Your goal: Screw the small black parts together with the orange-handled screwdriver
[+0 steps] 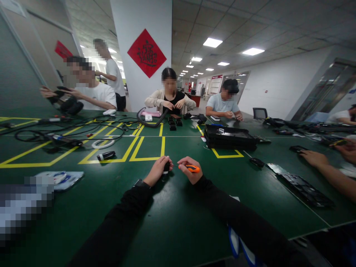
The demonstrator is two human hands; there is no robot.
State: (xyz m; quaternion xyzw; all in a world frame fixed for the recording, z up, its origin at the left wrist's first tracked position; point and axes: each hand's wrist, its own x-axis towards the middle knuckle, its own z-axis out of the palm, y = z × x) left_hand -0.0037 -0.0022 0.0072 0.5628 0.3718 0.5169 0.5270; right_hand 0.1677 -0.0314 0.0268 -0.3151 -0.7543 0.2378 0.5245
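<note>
Left hand [158,171] is pinching a small black piece [166,168] with a white band, fingers closed round it, just over or on the green table [178,218], near the yellow tape [147,159]. Right hand [195,178] is gripping an orange screwdriver [194,168], fingers wrapped on the handle, shaft pointing left at the piece — can't tell if the tip is touching. Step in hand is looking like screwdriver work on that piece; the next move is probably calling for a steady left pinch and a lined-up tip. Around, going left to right: cables [30,138] are sprawling, a plastic packet [69,180] is lying flat, then a white ring [102,144] and a black gadget [106,155]. Past the right hand, a black tray [225,142], a small black device [257,162] and a black panel [304,190] are sitting near a co-worker's hand [314,158] — nothing seems to be blocking the screwdriver.
</note>
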